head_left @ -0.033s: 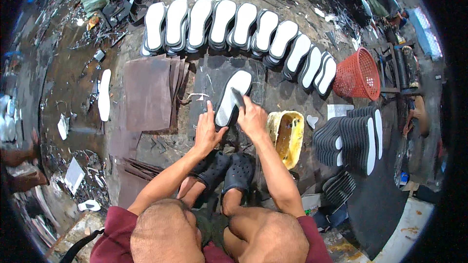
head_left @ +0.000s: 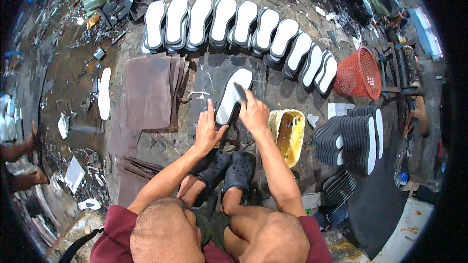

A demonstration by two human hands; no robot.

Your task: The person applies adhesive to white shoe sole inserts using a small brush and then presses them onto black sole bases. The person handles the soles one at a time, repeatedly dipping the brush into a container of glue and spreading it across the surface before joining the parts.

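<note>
A dark shoe sole with a white top lies on a black board in front of me. Its lower part looks greyer than its upper end. My right hand grips a dark brush, slightly blurred, whose end is against the white face. At the sole's near end is my left hand, fingers stretched, thumb at the sole's edge. Just right of my right hand stands a yellow-smeared tub with brownish liquid inside.
Stacks of white-topped soles curve across the far side. Brown sheets lie to the left. On the right are a red basket and rows of dark soles. Another person's limb shows at the far left.
My right hand has moved slightly up and right along the sole with the brush. My left hand stays at the near end. The limb at far left has shifted.
</note>
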